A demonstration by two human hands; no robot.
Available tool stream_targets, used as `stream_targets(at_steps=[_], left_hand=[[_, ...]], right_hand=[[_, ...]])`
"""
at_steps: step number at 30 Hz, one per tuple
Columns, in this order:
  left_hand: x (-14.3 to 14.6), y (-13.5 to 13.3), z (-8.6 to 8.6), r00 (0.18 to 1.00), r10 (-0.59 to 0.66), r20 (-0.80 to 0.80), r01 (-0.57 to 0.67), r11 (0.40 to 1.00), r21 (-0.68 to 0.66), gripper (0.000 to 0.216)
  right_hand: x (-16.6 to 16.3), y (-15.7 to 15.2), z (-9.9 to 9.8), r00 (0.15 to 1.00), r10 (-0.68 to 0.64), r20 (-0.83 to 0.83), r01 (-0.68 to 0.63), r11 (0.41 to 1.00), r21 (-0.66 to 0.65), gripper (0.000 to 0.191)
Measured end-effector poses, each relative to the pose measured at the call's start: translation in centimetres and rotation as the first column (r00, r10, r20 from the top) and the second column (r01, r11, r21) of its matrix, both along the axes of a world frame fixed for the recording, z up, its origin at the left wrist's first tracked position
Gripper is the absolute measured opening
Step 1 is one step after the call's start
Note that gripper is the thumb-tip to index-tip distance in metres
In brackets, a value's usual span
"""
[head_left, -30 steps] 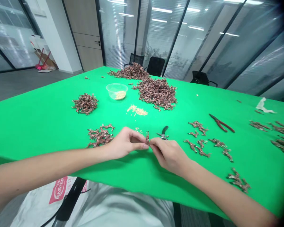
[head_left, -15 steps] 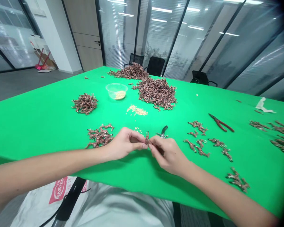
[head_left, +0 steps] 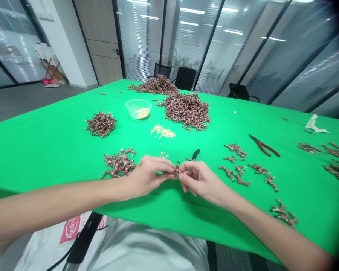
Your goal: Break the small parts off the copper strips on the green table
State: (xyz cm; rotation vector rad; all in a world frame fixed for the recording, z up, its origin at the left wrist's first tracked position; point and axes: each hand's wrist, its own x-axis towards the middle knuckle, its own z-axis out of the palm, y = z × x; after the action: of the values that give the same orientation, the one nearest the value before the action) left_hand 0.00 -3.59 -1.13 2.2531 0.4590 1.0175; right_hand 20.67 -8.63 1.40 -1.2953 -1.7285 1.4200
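Between my two hands, above the near part of the table, is a small brown figurine (head_left: 176,170) with two thin, dark-tipped prongs pointing up. My left hand (head_left: 151,172) pinches it from the left between thumb and fingers. From the other side, the thumb and index finger of my right hand (head_left: 202,180) close on it too; its other fingers are curled below. Fingertips cover part of the piece. Just behind my right hand lies a dark-handled tool (head_left: 196,154), its front end partly hidden. Left of my left hand is a loose group of similar brown figurines (head_left: 119,163).
On the green cloth (head_left: 59,150) stand a clear bowl (head_left: 132,110) of pale grains, a spread of grains (head_left: 163,131), a small heap (head_left: 101,124) and big heaps (head_left: 188,111) of brown pieces. Red-handled pliers (head_left: 264,145) and scattered figurines (head_left: 240,170) lie to the right.
The figurine and both hands have shifted slightly lower, and its prongs now show shorter. My right hand's fingers have changed their hold, with the lower fingers dropping further down.
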Motion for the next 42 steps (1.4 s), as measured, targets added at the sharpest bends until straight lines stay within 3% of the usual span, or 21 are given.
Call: stream_targets(at_steps=[3, 6, 10, 14, 18, 21, 24, 27, 31, 33, 37, 42], left_hand=[[0.0, 0.1, -0.2, 1.000, -0.005, 0.010, 0.005, 0.998, 0.062, 0.012], [0.1, 0.2, 0.4, 0.999, 0.026, -0.035, -0.030, 0.993, -0.116, 0.010], [0.2, 0.4, 1.1, 0.997, 0.062, -0.053, -0.077, 0.922, -0.380, 0.010], [0.3, 0.5, 0.9, 0.996, 0.064, -0.062, -0.087, 0.859, -0.505, 0.012], [0.4, 0.4, 0.5, 0.999, 0.048, -0.025, -0.053, 0.785, -0.618, 0.017], [0.5, 0.4, 0.4, 0.999, 0.049, 0.003, -0.035, 0.769, -0.638, 0.020], [0.5, 0.5, 0.5, 0.996, 0.088, 0.009, -0.063, 0.771, -0.634, 0.022], [0.5, 0.7, 0.6, 0.992, 0.119, 0.026, -0.070, 0.729, -0.681, 0.026], [0.6, 1.0, 0.4, 0.989, 0.137, 0.051, -0.055, 0.675, -0.736, 0.031], [0.6, 1.0, 0.3, 0.989, 0.140, 0.047, -0.059, 0.667, -0.743, 0.032], [0.4, 1.0, 0.2, 0.990, 0.138, 0.034, -0.067, 0.663, -0.746, 0.031], [0.3, 1.2, 0.1, 0.990, 0.134, 0.036, -0.062, 0.658, -0.750, 0.031]], right_hand=[[0.2, 0.1, 0.1, 1.000, 0.026, -0.002, -0.026, 1.000, -0.013, 0.020], [0.3, 0.2, 0.1, 0.999, 0.020, 0.044, -0.024, 0.997, 0.075, 0.018], [0.2, 0.0, -0.2, 0.987, -0.051, 0.155, 0.003, 0.954, 0.299, 0.013], [0.1, 0.0, -0.7, 0.980, -0.067, 0.190, -0.009, 0.927, 0.375, 0.012], [0.5, 0.3, -1.0, 0.951, -0.110, 0.288, -0.058, 0.854, 0.518, 0.012], [1.1, 0.6, -0.8, 0.889, -0.206, 0.410, -0.104, 0.780, 0.617, 0.015], [2.0, 0.9, -0.7, 0.720, -0.377, 0.582, -0.202, 0.689, 0.696, 0.032], [3.1, 1.3, -1.1, 0.520, -0.425, 0.741, -0.349, 0.687, 0.638, 0.068], [4.0, 1.9, -2.1, 0.395, -0.323, 0.860, -0.360, 0.807, 0.468, 0.087], [4.2, 2.2, -2.4, 0.378, -0.311, 0.872, -0.369, 0.813, 0.450, 0.089], [5.1, 2.4, -1.8, 0.389, -0.323, 0.863, -0.431, 0.764, 0.480, 0.099], [7.3, 2.4, -0.4, 0.409, -0.187, 0.893, -0.489, 0.782, 0.388, 0.103]])
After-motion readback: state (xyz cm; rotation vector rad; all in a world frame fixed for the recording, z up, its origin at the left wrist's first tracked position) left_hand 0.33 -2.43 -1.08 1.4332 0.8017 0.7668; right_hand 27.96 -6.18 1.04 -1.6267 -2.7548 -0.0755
